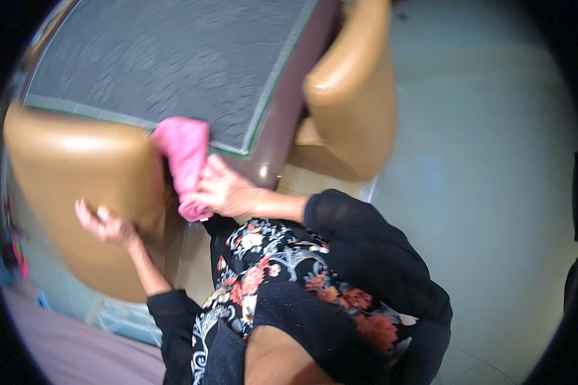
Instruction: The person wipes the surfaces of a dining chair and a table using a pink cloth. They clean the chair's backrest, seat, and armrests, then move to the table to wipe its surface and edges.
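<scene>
A pink cloth [185,163] hangs between the near chair and the corner of a table, its lower end rolled or bunched. My right hand [224,188] is at the cloth's right side, fingers spread against it; whether they grip it is blurred. My left hand [107,226] is in front of the tan padded chair back [84,178], fingers a little curled and apart, with nothing in it. The table is covered by a dark grey textured mat [164,57] with a lighter border.
A second tan chair [354,96] stands by the table's dark wooden edge [289,91]. Shiny grey-green floor [472,168] lies to the right. A mauve fabric [77,337] and a bluish translucent thing [130,322] are at the lower left.
</scene>
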A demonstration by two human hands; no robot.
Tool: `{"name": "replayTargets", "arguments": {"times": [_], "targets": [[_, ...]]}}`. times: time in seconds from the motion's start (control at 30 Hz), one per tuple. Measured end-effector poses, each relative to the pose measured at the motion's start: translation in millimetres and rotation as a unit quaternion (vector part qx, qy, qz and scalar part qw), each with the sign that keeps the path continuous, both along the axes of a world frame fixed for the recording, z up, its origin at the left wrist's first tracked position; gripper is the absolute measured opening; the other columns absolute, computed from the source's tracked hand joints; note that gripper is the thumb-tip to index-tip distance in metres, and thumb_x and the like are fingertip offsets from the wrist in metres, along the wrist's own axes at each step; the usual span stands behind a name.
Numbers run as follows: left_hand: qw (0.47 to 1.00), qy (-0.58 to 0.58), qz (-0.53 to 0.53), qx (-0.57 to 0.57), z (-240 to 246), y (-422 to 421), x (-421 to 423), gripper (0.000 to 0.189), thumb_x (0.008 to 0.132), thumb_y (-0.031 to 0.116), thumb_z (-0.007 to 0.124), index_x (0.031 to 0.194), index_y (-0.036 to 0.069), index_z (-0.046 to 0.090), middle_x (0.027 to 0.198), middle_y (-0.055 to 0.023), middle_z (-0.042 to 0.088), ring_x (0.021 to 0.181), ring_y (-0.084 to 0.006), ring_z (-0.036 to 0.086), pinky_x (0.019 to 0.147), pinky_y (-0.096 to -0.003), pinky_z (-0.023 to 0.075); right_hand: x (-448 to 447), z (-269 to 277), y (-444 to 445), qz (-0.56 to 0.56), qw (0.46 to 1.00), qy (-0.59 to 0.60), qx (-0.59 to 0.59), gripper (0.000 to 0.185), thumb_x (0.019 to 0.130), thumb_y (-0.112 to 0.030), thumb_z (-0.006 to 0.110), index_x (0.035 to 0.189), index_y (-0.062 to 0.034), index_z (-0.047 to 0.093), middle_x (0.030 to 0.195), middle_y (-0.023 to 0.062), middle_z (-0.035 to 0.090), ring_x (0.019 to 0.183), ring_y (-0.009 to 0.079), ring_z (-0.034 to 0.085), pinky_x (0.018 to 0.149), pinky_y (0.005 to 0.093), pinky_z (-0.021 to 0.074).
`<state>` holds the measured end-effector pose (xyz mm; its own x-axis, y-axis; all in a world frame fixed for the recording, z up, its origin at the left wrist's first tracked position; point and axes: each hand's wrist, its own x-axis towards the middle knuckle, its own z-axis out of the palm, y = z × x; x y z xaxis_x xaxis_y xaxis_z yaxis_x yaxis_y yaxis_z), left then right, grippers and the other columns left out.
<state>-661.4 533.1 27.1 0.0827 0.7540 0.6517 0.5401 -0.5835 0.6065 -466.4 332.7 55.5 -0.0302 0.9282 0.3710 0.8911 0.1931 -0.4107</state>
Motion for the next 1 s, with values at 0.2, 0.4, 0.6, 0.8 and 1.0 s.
{"name": "replayTargets", "arguments": {"times": [0.2, 0.4, 0.6, 0.8, 1.0], "targets": [[0.998, -0.037, -0.044, 0.003, -5, 0, -13, 0.037, 0.095, 0.015, 0.051, 0.127, -0.004, 0.052, 0.134, -0.0199, 0.049, 0.123, -0.0328, 0.049, 0.106, -0.0428, 0.0384, -8, -19, -14, -0.019, 0.999, 0.032, 0.038, 0.031, 0.076, -0.025, 0.064, 0.106, -0.018, 0.061, 0.114, 0.0063, 0.059, 0.125, 0.0315, 0.044, 0.104, 0.062, 0.0274], [0.999, 0.009, -0.037, 0.016, -13, 8, -21, 0.041, 0.096, 0.024, 0.052, 0.126, -0.004, 0.053, 0.129, -0.0186, 0.053, 0.12, -0.0328, 0.05, 0.105, -0.0423, 0.0382, 16, 2, -97, -0.139, 0.988, 0.063, -0.015, 0.055, 0.069, -0.027, 0.074, 0.121, -0.0157, 0.059, 0.122, 0.0107, 0.058, 0.128, 0.0346, 0.042, 0.108, 0.0598, 0.023], [0.999, 0.014, -0.034, 0.015, 11, -1, -16, 0.04, 0.096, 0.024, 0.052, 0.125, -0.004, 0.053, 0.13, -0.0195, 0.052, 0.12, -0.0328, 0.05, 0.104, -0.0424, 0.0388, 9, -3, -122, -0.187, 0.98, 0.059, -0.013, 0.067, 0.063, -0.024, 0.074, 0.126, -0.0129, 0.055, 0.131, 0.0129, 0.054, 0.13, 0.0369, 0.041, 0.109, 0.0614, 0.0229], [0.999, -0.017, -0.043, -0.011, 52, -29, 7, 0.04, 0.094, 0.011, 0.047, 0.131, -0.005, 0.047, 0.134, -0.0216, 0.048, 0.122, -0.0342, 0.049, 0.105, -0.0424, 0.0383, 11, 16, -108, -0.185, 0.98, 0.06, 0.029, 0.052, 0.071, -0.026, 0.068, 0.121, -0.0131, 0.058, 0.121, 0.0109, 0.06, 0.124, 0.034, 0.047, 0.107, 0.0594, 0.029], [0.996, -0.057, -0.035, -0.067, 50, -40, 22, 0.042, 0.09, 0.004, 0.044, 0.132, -0.005, 0.046, 0.134, -0.0208, 0.049, 0.124, -0.0322, 0.048, 0.107, -0.0407, 0.0339, 11, 58, -97, -0.209, 0.968, 0.136, 0.003, 0.055, 0.07, -0.018, 0.07, 0.123, -0.0083, 0.057, 0.129, 0.0132, 0.053, 0.127, 0.0343, 0.042, 0.109, 0.0566, 0.0244]]}}
